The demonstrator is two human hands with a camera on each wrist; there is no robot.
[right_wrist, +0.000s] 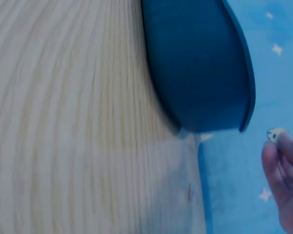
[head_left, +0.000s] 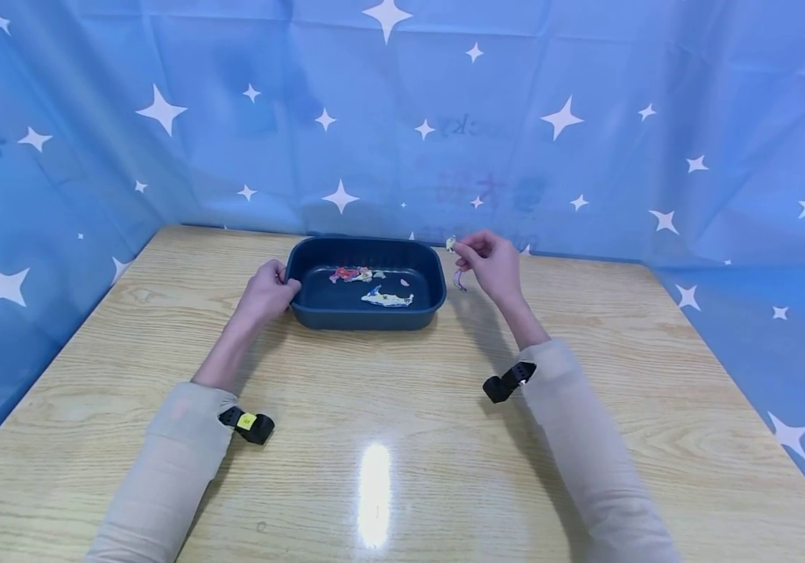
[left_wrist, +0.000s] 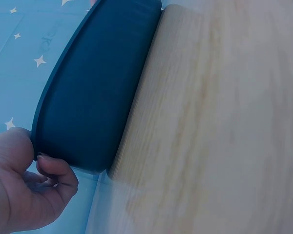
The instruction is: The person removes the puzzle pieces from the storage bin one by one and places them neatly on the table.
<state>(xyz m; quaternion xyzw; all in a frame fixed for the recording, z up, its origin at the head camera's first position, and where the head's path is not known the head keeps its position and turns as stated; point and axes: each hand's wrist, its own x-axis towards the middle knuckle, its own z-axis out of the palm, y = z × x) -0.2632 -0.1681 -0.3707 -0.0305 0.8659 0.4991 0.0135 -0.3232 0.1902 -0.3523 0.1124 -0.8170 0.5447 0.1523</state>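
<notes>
A dark blue rectangular basin [head_left: 367, 319] with rounded corners stands toward the back of the table. My left hand [head_left: 268, 291] grips its left end, thumb and fingers at the rim, as the left wrist view of the basin [left_wrist: 93, 92] also shows. Right of the basin, my right hand [head_left: 494, 266] pinches a small pale cutout [head_left: 451, 243] with dark marks between thumb and fingertips. Below that hand lies a thin curved purple piece [head_left: 459, 280] on the table. Inside the basin are a red piece [head_left: 343, 274], a white whale-like cutout [head_left: 388, 299] and several smaller bits.
The wood-grain table [head_left: 318, 469] extends in front of the basin and to both sides. A blue curtain [head_left: 388, 102] with white stars hangs right behind the table's back edge. Black wrist cameras sit on both light sleeves [head_left: 177, 453].
</notes>
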